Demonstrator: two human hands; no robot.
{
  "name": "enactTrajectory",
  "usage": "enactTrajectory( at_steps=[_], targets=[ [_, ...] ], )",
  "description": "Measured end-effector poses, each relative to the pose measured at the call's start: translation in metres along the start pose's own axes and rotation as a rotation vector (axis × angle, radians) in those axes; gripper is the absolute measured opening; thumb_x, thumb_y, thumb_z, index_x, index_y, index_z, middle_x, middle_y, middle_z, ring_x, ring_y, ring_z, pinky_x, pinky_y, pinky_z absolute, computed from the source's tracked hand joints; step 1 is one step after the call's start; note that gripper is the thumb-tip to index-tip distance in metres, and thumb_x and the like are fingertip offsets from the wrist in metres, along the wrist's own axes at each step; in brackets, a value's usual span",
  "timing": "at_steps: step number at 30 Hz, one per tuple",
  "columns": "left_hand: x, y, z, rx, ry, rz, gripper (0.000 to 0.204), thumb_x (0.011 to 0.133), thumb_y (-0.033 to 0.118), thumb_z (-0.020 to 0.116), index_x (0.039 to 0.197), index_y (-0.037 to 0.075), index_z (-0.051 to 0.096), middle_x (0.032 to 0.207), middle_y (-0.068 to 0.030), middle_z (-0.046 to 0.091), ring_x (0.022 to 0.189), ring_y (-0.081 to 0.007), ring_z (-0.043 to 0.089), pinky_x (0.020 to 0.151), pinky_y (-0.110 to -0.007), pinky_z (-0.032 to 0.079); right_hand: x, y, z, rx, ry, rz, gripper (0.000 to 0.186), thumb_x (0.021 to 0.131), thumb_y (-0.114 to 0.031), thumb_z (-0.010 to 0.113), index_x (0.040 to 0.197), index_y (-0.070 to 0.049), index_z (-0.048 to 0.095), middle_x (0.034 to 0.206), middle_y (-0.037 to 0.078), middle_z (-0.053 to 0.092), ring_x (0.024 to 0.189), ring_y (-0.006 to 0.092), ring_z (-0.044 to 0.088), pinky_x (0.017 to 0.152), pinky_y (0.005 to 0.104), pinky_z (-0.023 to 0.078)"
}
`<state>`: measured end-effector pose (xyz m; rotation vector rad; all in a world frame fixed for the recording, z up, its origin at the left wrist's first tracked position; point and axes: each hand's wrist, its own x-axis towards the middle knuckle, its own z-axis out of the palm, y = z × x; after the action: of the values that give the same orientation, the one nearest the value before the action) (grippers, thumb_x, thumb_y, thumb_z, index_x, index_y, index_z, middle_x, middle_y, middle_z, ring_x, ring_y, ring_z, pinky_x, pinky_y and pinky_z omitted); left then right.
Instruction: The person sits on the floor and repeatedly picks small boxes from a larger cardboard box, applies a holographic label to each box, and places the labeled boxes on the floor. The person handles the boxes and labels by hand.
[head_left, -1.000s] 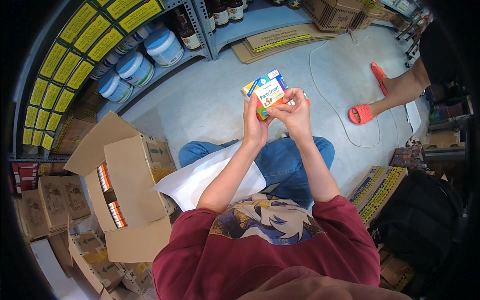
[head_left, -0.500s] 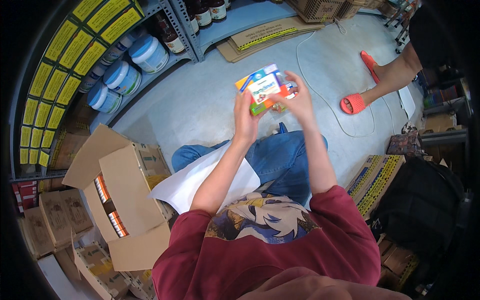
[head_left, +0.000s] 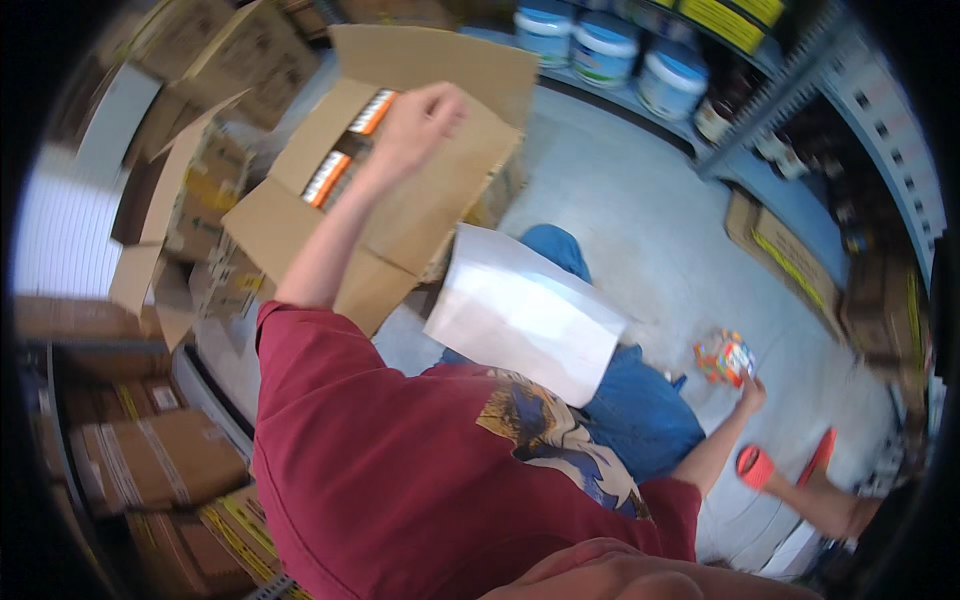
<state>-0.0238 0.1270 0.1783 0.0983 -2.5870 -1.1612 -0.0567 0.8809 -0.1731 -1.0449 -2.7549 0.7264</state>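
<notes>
My left hand (head_left: 428,118) is over a large open cardboard carton (head_left: 440,170), its fingers curled in and nothing visible in them. Inside the carton are orange-and-white small boxes (head_left: 327,178), partly hidden by the flaps. On the far right, my right hand (head_left: 752,393) reaches down to the floor, at the edge of a cluster of colourful packages (head_left: 722,358). Its fingers are too blurred and small to show whether they grip one. A white sheet (head_left: 530,305) lies across my lap.
Blue-lidded tubs (head_left: 605,50) and dark bottles stand on a metal shelf (head_left: 715,160) at the back. Other cartons (head_left: 240,70) are stacked at left. Flattened cardboard (head_left: 785,255) lies beneath the shelf. A person's foot in a red sandal (head_left: 755,467) is at lower right.
My hands have parted from the colourful box they held together. The left moved over the carton, the right down to the floor packages. The whole view has swung left.
</notes>
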Motion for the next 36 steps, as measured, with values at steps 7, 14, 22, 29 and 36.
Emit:
enactTrajectory(
  at_steps=[7, 14, 22, 29, 36],
  targets=[
    [0.031, -0.286, -0.079, 0.945, -0.195, -0.245, 0.053, 0.069, -0.003, 0.062, 0.120, 0.007, 0.051, 0.126, -0.0133, 0.050, 0.112, -0.0310, 0.051, 0.091, -0.039, 0.045, -0.040, -0.045, -0.051, 0.217, 0.169, -0.111, 0.043, 0.070, -0.026, 0.079, 0.101, 0.001, 0.068, 0.099, 0.017, 0.067, 0.088, 0.0248, 0.063, 0.081, 0.0353, 0.048],
    [0.077, -0.345, -0.073, 1.258, -0.397, -0.063, 0.093, 0.059, 0.004, 0.075, 0.139, 0.016, 0.029, 0.130, -0.0041, 0.044, 0.120, -0.0215, 0.042, 0.092, -0.035, 0.043, -0.100, -0.089, -0.086, 0.202, 0.187, -0.173, 0.032, 0.075, -0.021, 0.074, 0.100, 0.000, 0.068, 0.098, 0.013, 0.067, 0.089, 0.0204, 0.061, 0.081, 0.0322, 0.045],
    [0.075, -0.358, -0.083, 1.452, -0.424, 0.049, 0.091, 0.052, 0.018, 0.080, 0.130, 0.016, 0.034, 0.115, -0.0027, 0.046, 0.111, -0.0184, 0.044, 0.085, -0.032, 0.038, -0.118, -0.138, -0.075, 0.125, 0.186, -0.282, 0.031, 0.075, -0.024, 0.074, 0.098, -0.003, 0.069, 0.097, 0.010, 0.067, 0.086, 0.0202, 0.058, 0.082, 0.0327, 0.043],
    [0.045, -0.300, -0.108, 0.992, -0.396, 0.234, 0.076, 0.050, 0.027, 0.080, 0.113, 0.013, 0.042, 0.107, -0.0064, 0.050, 0.108, -0.0238, 0.048, 0.096, -0.044, 0.034, -0.141, -0.208, -0.090, 0.131, 0.210, -0.410, 0.030, 0.078, -0.023, 0.072, 0.100, -0.003, 0.068, 0.100, 0.010, 0.065, 0.088, 0.0210, 0.058, 0.085, 0.0344, 0.043],
    [0.010, -0.162, -0.080, 0.598, 0.426, 0.900, 0.082, 0.053, 0.028, 0.082, 0.121, 0.012, 0.039, 0.116, -0.0103, 0.050, 0.114, -0.0286, 0.049, 0.104, -0.053, 0.027, -0.235, -0.325, -0.079, 0.671, -0.410, -0.385, 0.021, 0.085, -0.014, 0.063, 0.103, -0.004, 0.065, 0.111, 0.006, 0.061, 0.105, 0.0163, 0.054, 0.086, 0.0294, 0.043]
  ],
)
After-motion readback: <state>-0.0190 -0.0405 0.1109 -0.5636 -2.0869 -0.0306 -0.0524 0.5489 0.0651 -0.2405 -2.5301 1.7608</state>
